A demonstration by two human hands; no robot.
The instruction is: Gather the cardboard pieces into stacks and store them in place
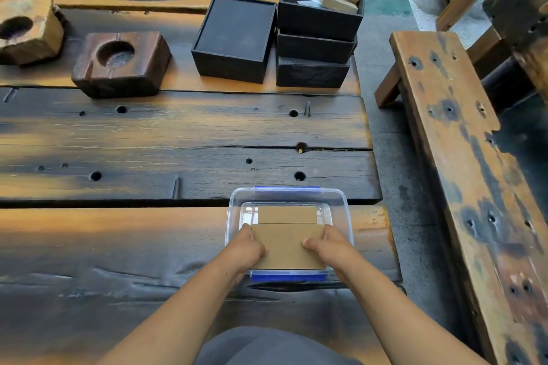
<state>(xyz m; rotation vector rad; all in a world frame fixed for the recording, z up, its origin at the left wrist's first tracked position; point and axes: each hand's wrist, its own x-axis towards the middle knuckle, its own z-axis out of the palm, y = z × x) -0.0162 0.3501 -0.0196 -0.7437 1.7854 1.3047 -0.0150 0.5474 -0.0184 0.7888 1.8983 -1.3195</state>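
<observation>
Gripping a flat brown cardboard stack (286, 247) by its two short edges, the left hand (247, 247) and right hand (330, 247) hold it over the near half of a clear rectangular plastic container with blue clips (347, 210). Just beyond the fingertips, a smaller brown cardboard piece (287, 214) lies inside the container. Farther ahead stand black square boxes (234, 38) on the scorched wooden table (178, 133).

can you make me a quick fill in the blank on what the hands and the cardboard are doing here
1. Both hands hold a cardboard stack over a clear plastic ____.
2. Its clips are coloured ____.
3. The left hand grips the stack's ____ edge; the right hand grips the opposite one.
4. The black boxes behind are stacked ____ high.

Missing words: container; blue; left; three
</observation>
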